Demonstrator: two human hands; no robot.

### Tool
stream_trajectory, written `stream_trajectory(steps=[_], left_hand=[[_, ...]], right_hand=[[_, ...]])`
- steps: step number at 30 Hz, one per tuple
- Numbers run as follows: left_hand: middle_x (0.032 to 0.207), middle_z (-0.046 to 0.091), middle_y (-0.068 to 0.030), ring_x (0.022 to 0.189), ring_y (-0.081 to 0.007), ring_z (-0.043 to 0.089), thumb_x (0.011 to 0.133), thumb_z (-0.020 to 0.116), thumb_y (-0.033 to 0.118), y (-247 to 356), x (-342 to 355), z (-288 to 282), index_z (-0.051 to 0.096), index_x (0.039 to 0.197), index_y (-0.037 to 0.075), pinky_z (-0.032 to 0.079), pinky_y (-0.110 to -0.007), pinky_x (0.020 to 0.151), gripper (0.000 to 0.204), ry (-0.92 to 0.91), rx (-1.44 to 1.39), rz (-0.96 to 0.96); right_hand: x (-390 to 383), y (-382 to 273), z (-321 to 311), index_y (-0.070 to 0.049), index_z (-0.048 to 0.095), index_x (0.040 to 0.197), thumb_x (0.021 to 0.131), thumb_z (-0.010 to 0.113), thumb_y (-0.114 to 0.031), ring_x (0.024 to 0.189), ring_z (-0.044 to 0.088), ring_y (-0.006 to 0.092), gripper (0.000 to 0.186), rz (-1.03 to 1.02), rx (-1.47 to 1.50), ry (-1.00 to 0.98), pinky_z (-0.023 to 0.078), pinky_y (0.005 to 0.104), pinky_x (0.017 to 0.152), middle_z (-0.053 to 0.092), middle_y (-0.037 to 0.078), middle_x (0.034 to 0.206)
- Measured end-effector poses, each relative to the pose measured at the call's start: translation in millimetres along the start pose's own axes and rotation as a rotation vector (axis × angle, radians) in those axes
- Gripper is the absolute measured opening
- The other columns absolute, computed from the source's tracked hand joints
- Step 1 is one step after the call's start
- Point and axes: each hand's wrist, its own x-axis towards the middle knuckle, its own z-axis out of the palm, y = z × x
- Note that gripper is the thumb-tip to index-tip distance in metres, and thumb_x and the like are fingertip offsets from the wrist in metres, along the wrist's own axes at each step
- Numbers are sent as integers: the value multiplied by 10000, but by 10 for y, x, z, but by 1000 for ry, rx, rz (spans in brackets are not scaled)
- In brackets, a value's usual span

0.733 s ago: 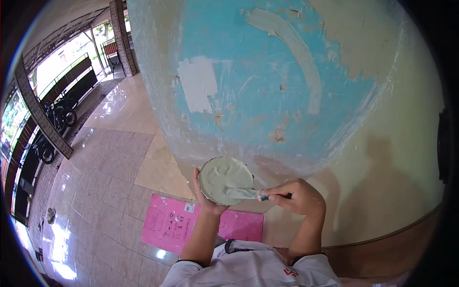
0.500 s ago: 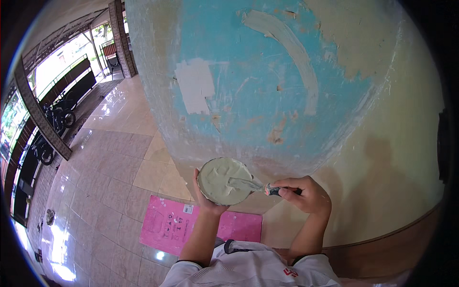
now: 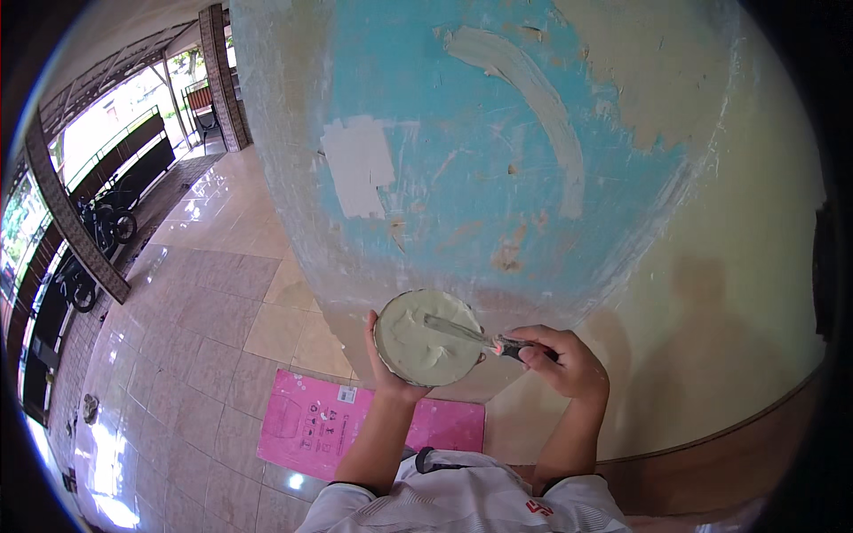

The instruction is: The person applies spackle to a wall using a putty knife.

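Observation:
My left hand is wrapped around the near left side of a round bowl, its fingers partly hidden beneath. Pale green-grey filler paste fills the bowl, with ridges and smears across its surface. In my right hand is the dark handle of a putty knife, whose blade lies over the paste, tip toward the bowl's middle. Beyond the bowl stands a wall with worn turquoise paint. A curved grey-green paste streak and a white patch mark it.
Flattened pink cardboard lies on the tiled floor below my arms. To the left are a patterned pillar, motorcycles and a dark gate. A cream wall curves along the right, carrying shadows.
The bowl has moved slightly right with my left hand. The knife's blade has shifted toward the far side of the paste, leaving a fresh ridge nearer me.

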Motion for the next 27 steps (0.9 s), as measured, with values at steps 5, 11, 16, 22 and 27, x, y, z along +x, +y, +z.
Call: stream_trajectory(steps=[5,11,16,22,27], left_hand=[[1572,430,-182,1354,-558,433,945,412,744,-12,49,86,498,1503,166,302,-881,1003,808,-49,138,10],[1527,490,-147,1339,-469,500,943,397,760,54,60,340,500,1490,134,396,-744,1062,838,-316,38,-107],[1552,451,-180,1350,-514,469,936,391,770,188,66,533,479,1508,132,342,-829,1036,861,-186,108,18],[1582,404,-227,1368,-592,412,909,381,802,308,106,780,451,1535,147,299,-861,1024,909,-356,194,-47],[1567,423,-223,1364,-578,423,896,396,806,491,82,787,449,1539,160,313,-860,1014,913,-383,210,-59]], right_hand=[[38,-185,48,-72,734,1190,829,803,-29,754,600,226,370,-260,-356,192,502,368,698,667,96,865],[191,-246,153,-173,760,1183,744,820,-10,851,556,296,472,-350,-769,447,490,415,738,625,78,971],[306,-362,163,-184,727,1255,780,801,-15,869,560,316,509,-432,-865,529,492,435,765,607,95,988],[598,-492,158,-78,652,1325,843,742,57,861,598,311,509,-517,-738,505,504,403,726,599,149,974],[1075,-727,24,-133,604,1412,934,672,-27,802,562,316,494,-559,-765,560,489,432,741,533,134,880]])
